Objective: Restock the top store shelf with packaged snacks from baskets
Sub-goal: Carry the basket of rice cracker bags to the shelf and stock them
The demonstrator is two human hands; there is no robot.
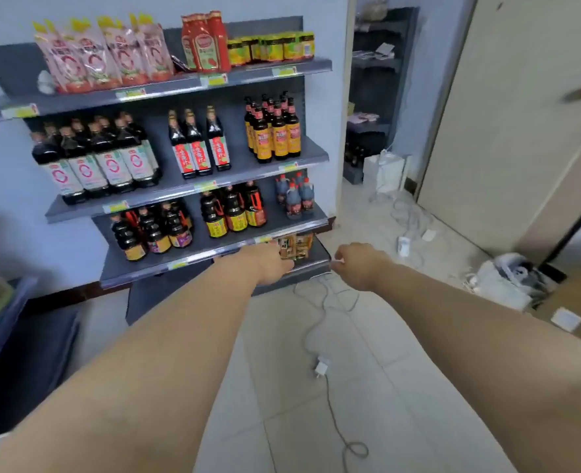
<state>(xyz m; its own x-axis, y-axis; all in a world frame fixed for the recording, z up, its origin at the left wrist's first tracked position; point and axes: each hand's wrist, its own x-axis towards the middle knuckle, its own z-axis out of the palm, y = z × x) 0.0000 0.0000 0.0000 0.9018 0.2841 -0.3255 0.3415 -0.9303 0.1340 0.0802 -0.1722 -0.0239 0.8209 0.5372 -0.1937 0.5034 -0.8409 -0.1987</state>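
The grey shelf unit's top shelf [265, 74] carries pink pouches [101, 59], red pouches [203, 42] and small yellow-green packets [272, 47]. Both my arms reach down to the lowest shelf [316, 259]. My left hand [268, 266] is against a stack of tan snack packets [295, 245] at that shelf's right end. Its fingertips are hidden, so a grip cannot be made out. My right hand [359, 264] hovers just right of the shelf's corner with fingers loosely curled and nothing visible in them.
Dark sauce bottles [94, 158] fill the middle shelves. White cables and a charger plug [321, 368] lie on the tiled floor below my arms. A door [507, 114], a white bag [507, 278] and a cardboard box [579, 302] stand at the right. A grey basket [12, 302] sits at the left.
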